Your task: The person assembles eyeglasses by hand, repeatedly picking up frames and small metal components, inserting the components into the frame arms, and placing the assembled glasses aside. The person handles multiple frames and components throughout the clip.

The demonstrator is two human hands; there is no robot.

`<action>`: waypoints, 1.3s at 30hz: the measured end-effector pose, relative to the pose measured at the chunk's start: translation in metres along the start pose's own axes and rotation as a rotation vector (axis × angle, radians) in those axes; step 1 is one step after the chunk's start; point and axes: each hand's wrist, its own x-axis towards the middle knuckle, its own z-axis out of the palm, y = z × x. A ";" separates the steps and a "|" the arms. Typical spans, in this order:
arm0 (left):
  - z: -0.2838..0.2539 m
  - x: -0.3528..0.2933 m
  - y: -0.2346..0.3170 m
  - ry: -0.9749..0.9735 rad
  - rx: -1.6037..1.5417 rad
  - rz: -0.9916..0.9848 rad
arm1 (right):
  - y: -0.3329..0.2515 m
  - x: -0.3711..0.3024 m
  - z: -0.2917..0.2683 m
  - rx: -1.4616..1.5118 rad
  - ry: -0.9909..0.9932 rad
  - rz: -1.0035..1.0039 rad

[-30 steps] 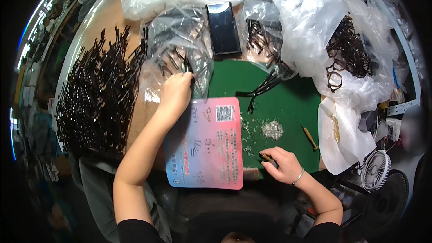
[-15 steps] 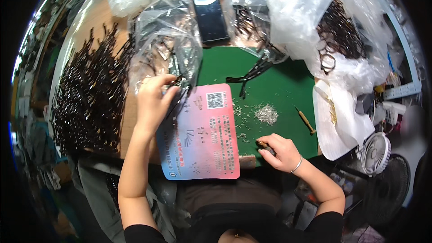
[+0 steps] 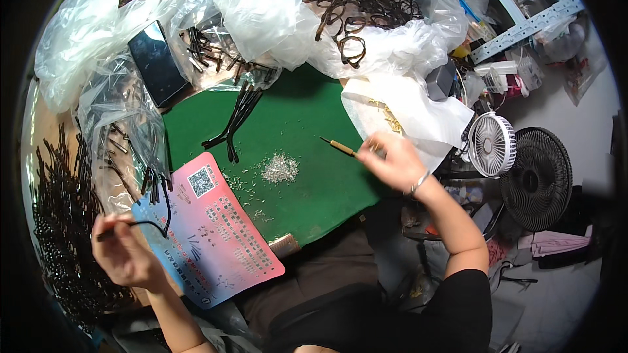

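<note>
My left hand (image 3: 127, 255) is at the left, by the blue edge of a printed blue-and-pink sheet (image 3: 229, 238). Its fingers close on a slim, curved dark eyeglass frame (image 3: 149, 223), which reaches over the sheet. On the right, my right hand (image 3: 394, 162) pinches the handle end of a small brass-coloured screwdriver (image 3: 341, 148), its tip pointing to the far left over the green mat (image 3: 314, 196). Whether anything else lies in that palm is hidden. A pile of tiny silvery screws (image 3: 280, 168) lies between the hands, and several dark temple arms (image 3: 237, 121) rest beyond it.
Bundled dark temples (image 3: 59, 242) crowd the left side. Clear plastic bags (image 3: 261, 6) line the back, with a black phone (image 3: 157, 65) among them. Tortoiseshell frames (image 3: 356, 0) are heaped at the far side. Brass-coloured pieces (image 3: 391, 117) lie on white paper; two fans (image 3: 492, 144) stand at right.
The view has turned right. My right hand has moved from the mat's near edge to the screwdriver and taken hold of it. My left hand has drawn back from the clear bag with the frame.
</note>
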 end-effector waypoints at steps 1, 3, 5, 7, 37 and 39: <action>0.016 -0.008 0.013 -0.040 -0.078 -0.031 | 0.018 0.009 -0.004 -0.110 0.099 0.129; 0.030 -0.016 0.041 -0.152 -0.181 -0.162 | 0.048 0.043 -0.007 -0.290 0.198 0.273; 0.037 -0.022 0.058 -0.187 -0.254 -0.247 | 0.064 0.060 -0.002 -0.414 0.246 0.330; 0.030 -0.035 0.068 -0.206 -0.314 -0.334 | 0.061 0.065 0.002 -0.489 0.231 0.352; 0.043 -0.070 0.107 -0.865 -0.957 -1.547 | -0.089 0.002 0.050 0.796 -0.724 -0.303; 0.044 -0.069 0.105 -0.866 -1.006 -1.542 | -0.090 0.003 0.052 0.830 -0.733 -0.287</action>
